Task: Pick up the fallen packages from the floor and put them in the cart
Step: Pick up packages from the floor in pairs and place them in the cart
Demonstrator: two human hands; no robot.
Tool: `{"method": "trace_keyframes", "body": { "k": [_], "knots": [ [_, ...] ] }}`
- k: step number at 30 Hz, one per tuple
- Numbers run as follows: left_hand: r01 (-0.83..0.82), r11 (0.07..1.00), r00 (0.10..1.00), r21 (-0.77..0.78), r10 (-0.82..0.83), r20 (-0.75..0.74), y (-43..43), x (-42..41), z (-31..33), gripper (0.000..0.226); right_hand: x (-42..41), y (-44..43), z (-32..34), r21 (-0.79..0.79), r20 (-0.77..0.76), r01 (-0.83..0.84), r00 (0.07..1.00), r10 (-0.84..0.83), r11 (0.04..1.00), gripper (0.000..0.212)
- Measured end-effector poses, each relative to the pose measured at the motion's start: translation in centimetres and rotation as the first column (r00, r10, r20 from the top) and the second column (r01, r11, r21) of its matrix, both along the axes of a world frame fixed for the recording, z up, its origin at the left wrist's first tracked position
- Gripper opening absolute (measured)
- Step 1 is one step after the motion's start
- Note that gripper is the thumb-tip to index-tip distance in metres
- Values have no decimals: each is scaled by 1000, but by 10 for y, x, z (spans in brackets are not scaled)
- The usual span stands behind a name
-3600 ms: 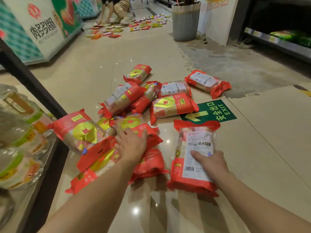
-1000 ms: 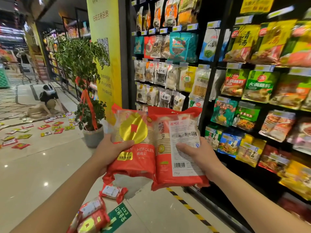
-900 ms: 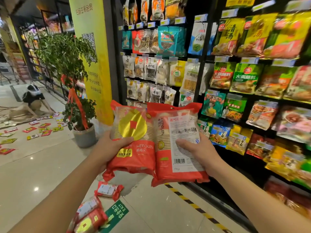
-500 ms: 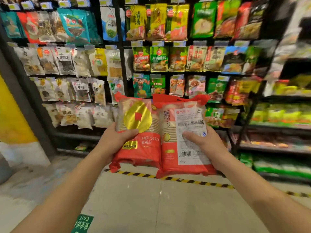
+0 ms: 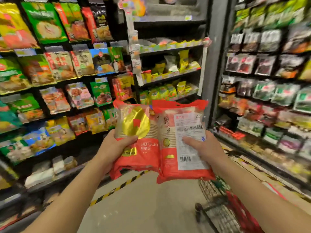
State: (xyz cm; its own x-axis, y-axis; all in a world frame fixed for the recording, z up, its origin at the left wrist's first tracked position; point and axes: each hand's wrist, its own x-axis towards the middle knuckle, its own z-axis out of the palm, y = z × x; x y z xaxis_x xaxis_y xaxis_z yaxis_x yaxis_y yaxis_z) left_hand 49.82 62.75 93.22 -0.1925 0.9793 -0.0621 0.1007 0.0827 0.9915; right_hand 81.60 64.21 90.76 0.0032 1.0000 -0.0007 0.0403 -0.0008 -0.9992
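Since half a second ago my view has swung right along the shelves, so the wire cart (image 5: 223,214) with its red trim now shows at the near right, low beside my right forearm. Both packages remain raised side by side in front of me, their inner edges touching: my left hand (image 5: 114,148) is clamped on the package with the gold disc (image 5: 136,132), thumb across its front, and my right hand (image 5: 203,147) is clamped on the package with the white label (image 5: 183,148), thumb on that label. Stocked shelves (image 5: 67,91) fill the far side, blurred, and bare floor (image 5: 148,204) lies below the packages.
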Motion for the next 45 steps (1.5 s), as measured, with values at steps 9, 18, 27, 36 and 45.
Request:
{"method": "trace_keyframes", "body": {
  "k": [9,18,27,36,45],
  "knots": [
    [279,959,958,-40,-281,-49,118,214,-32,35,203,18,-40,-37,-11,294,955,-295,955,79],
    [542,823,822,-170,-562,-98,187,371,-83,56,315,-17,-82,-144,-7,587,805,-594,797,38],
    [786,567,562,-245,-821,-95,233,463,-137,60,338,-51,-129,-259,19,802,562,-827,538,78],
    [881,326,304,-343,-945,-119,256,503,-204,45,320,-65,-180,-308,78,886,388,-919,348,48],
    [839,275,282,-469,-958,-57,253,546,-295,77,340,-65,-271,-438,142,860,354,-925,262,61]
  ]
}}
